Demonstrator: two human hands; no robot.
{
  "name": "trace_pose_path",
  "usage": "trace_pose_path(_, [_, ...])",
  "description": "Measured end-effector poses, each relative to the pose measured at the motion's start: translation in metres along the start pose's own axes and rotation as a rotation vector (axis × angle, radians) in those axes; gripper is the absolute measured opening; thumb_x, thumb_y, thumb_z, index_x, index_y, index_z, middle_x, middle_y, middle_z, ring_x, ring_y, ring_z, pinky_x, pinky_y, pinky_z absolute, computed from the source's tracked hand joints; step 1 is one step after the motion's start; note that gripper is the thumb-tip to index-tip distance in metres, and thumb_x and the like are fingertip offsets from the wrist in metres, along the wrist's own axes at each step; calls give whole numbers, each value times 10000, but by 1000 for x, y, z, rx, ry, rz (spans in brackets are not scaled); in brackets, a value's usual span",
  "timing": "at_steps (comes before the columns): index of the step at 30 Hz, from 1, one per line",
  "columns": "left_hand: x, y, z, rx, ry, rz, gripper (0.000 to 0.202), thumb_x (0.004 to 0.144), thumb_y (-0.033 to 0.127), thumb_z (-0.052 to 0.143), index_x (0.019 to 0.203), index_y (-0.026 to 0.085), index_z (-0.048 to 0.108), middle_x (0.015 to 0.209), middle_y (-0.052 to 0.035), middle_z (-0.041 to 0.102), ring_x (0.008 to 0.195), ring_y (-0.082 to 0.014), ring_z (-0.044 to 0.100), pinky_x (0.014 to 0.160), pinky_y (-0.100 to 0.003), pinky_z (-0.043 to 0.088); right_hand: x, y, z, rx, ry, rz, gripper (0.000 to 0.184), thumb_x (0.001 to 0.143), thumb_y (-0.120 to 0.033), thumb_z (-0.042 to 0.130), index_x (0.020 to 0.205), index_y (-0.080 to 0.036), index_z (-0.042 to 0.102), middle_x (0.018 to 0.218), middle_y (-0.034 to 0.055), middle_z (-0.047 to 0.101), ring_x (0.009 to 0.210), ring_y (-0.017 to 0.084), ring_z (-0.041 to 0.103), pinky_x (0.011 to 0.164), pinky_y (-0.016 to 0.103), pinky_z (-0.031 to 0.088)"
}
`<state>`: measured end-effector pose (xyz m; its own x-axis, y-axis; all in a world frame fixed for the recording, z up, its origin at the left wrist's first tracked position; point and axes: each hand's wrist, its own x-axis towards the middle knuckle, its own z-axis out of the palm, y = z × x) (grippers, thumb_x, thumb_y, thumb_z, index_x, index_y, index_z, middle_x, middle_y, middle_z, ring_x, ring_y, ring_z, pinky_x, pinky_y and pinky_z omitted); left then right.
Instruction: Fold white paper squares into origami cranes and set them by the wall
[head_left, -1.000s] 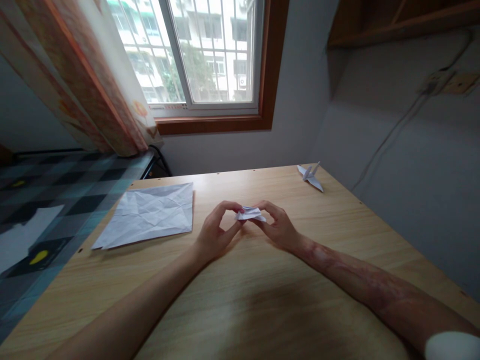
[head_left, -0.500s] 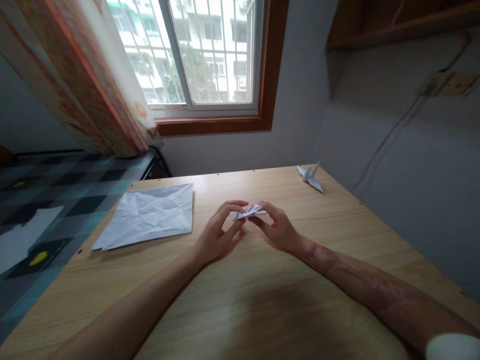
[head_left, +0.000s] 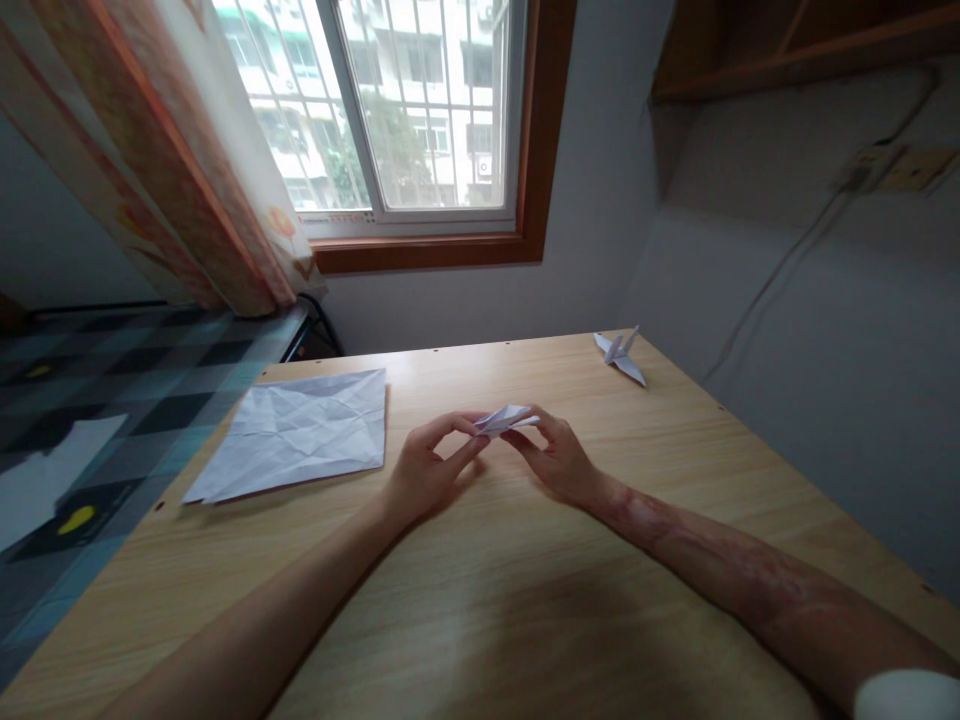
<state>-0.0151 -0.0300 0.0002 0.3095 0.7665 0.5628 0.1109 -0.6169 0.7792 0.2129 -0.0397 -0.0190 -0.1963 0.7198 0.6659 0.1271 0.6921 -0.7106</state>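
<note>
A small, partly folded piece of white paper [head_left: 506, 417] is held just above the wooden table [head_left: 480, 610], near its middle. My left hand [head_left: 427, 470] pinches its left end between thumb and fingers. My right hand [head_left: 559, 460] pinches its right end, fingers curled round it. Both forearms rest low over the tabletop.
A creased white sheet [head_left: 300, 430] lies flat at the table's left. A finished white paper crane [head_left: 621, 352] stands at the far right corner. Grey walls close the far and right sides. A bed with a checked cover [head_left: 90, 400] adjoins the left edge.
The folded paper has been turned and flattened between my fingers, and it sits slightly higher and further right. My left fingers have closed in on it.
</note>
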Motion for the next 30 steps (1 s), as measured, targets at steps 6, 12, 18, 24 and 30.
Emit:
trace_pose_path(6, [-2,-6,-4,79,97,-12,185,996,397,802,985,213,798,989,-64,832,945,-231,781,910,-379,628,0,1,1,-30,54,99,131,1046,-365,755,1044,-235,760,1023,50,838,966,229,788,893,364,625])
trace_pose_path(12, [-3,-5,-2,-28,157,-63,238,1047,444,737,1038,206,723,940,-41,793,880,-188,761,809,-308,604,-1,3,1,-2,53,123,133,1036,-360,768,1015,-228,759,983,43,826,939,214,777,900,366,616])
trace_pose_path(18, [3,0,-3,-155,150,-144,352,1019,552,749,1027,205,694,831,-21,786,783,-196,771,767,-330,642,0,4,3,67,54,123,157,1046,-380,753,1020,-225,738,941,30,794,888,199,757,856,359,623])
trace_pose_path(24, [5,-2,-3,-187,83,-178,370,956,547,826,936,187,743,833,-43,785,746,-194,754,728,-333,648,2,3,3,103,47,122,155,1045,-384,756,1041,-230,737,954,31,786,876,193,747,835,357,633])
trace_pose_path(30, [4,-6,-3,-211,41,-176,307,917,462,890,910,183,763,859,-56,789,775,-180,741,758,-314,626,1,3,3,122,12,124,149,1050,-374,752,1066,-226,743,963,31,779,867,186,742,828,352,629])
